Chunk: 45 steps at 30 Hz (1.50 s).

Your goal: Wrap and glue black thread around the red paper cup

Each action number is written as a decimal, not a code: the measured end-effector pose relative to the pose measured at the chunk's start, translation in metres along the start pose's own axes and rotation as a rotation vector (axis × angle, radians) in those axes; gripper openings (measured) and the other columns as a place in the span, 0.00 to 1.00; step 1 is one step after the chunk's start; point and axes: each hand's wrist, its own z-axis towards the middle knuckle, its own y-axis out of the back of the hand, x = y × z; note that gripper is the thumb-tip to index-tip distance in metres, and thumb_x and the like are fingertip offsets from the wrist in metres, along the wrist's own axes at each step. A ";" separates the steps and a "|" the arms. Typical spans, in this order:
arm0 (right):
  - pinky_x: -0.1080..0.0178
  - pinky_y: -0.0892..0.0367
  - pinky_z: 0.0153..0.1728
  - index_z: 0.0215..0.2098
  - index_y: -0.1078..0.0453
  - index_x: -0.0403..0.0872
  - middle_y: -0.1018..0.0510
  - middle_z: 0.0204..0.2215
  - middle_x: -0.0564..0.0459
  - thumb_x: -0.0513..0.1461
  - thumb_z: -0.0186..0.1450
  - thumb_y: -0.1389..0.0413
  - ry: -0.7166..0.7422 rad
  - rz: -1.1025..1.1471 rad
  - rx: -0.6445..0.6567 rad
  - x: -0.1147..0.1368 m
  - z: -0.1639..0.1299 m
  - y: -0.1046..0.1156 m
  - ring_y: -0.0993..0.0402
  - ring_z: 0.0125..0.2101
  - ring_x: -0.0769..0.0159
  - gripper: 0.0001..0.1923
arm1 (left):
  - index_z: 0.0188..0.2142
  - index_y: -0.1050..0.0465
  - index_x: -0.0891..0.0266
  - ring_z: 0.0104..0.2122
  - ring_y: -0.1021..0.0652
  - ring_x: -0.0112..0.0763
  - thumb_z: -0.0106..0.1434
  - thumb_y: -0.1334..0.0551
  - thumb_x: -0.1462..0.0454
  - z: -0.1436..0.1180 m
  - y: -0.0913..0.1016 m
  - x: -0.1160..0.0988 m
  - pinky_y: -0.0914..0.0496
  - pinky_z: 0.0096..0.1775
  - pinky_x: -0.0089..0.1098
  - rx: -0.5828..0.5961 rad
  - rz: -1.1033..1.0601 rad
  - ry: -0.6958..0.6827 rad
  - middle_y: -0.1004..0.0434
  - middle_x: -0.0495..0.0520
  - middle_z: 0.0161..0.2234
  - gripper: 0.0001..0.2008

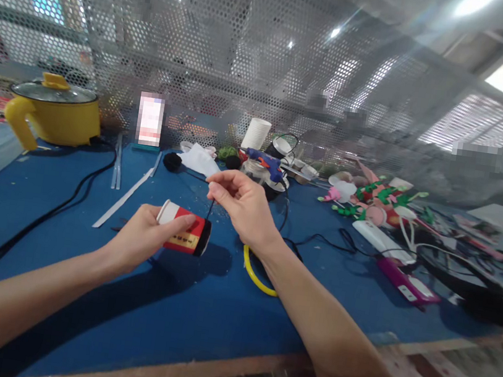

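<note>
My left hand is wrapped round a paper cup lying on its side above the table. The cup is red and white with a gold label, and its white rim points left. Black yarn bands its right end. From that band a black strand rises to my right hand, which pinches it between thumb and fingertips. A black yarn ball lies behind the cup, and a strand runs from it toward my right hand. The inside of the cup is hidden.
The blue table holds a yellow electric pot at left and a lit phone behind. A blue glue gun, a yellow ring, power strips and craft flowers lie rightward. Black cables cross both sides.
</note>
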 end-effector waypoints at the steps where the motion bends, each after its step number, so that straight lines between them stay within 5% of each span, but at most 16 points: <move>1: 0.68 0.35 0.30 0.30 0.34 0.45 0.31 0.21 0.59 0.36 0.56 0.46 -0.008 -0.017 0.002 -0.001 0.000 0.000 0.33 0.24 0.75 0.03 | 0.21 0.29 0.66 0.17 0.31 0.24 0.47 0.38 0.57 0.000 0.000 0.001 0.38 0.21 0.25 0.006 0.015 -0.031 0.29 0.48 0.16 0.12; 20: 0.67 0.36 0.30 0.30 0.33 0.44 0.31 0.21 0.58 0.35 0.55 0.47 -0.099 -0.050 0.070 -0.003 -0.002 -0.004 0.32 0.24 0.74 0.04 | 0.16 0.33 0.66 0.15 0.39 0.19 0.49 0.40 0.61 -0.011 0.001 -0.003 0.43 0.16 0.21 -0.034 0.220 -0.395 0.39 0.45 0.13 0.11; 34: 0.68 0.37 0.29 0.30 0.33 0.44 0.30 0.21 0.58 0.34 0.55 0.48 -0.122 -0.109 0.131 -0.002 -0.004 -0.005 0.33 0.24 0.74 0.04 | 0.16 0.31 0.65 0.13 0.39 0.19 0.50 0.41 0.61 -0.012 0.002 -0.005 0.44 0.14 0.21 -0.084 0.316 -0.525 0.37 0.46 0.12 0.11; 45: 0.66 0.37 0.31 0.31 0.34 0.44 0.29 0.23 0.57 0.35 0.55 0.47 -0.218 -0.122 0.177 -0.007 -0.002 -0.006 0.33 0.26 0.73 0.05 | 0.15 0.32 0.66 0.14 0.39 0.20 0.49 0.40 0.61 -0.012 0.002 -0.006 0.43 0.14 0.21 -0.078 0.268 -0.467 0.38 0.46 0.12 0.12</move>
